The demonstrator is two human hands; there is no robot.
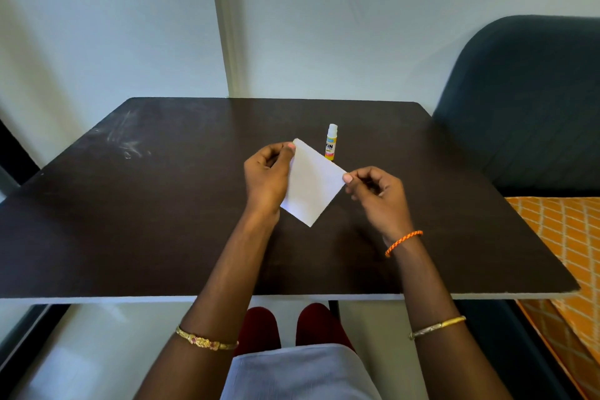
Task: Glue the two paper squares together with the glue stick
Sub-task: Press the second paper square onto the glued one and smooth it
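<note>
White paper squares [312,183] were what you held above the middle of the dark brown wooden table [162,204], turned so they read as a diamond, one corner pointing away from you and one toward you. Only one white face showed, so I could not tell whether both sheets were stacked there or just a single one; if two, their edges were lined up closely enough to look like one.

Your left hand [267,177] pinched the far corner between thumb and fingertips, with the palm covering the sheet's left edge. Your right hand [373,191] pinched the right-hand corner the same way, the other fingers curled loosely. Both grips were closed on the paper, which spanned the gap between them and hung free at its near corner.

Judging by its look, this was thin, light stock: limp, easy to crease, and likely to slide over a second sheet until the glue bit. Corners and edges were the sensible places to hold, with light pressure, keeping fingers off any glued face.

Just beyond the paper, the small yellow-and-white glue stick [331,142] stood upright on the table with its white cap on, close to the sheet's far edge but apart from both hands.
</note>
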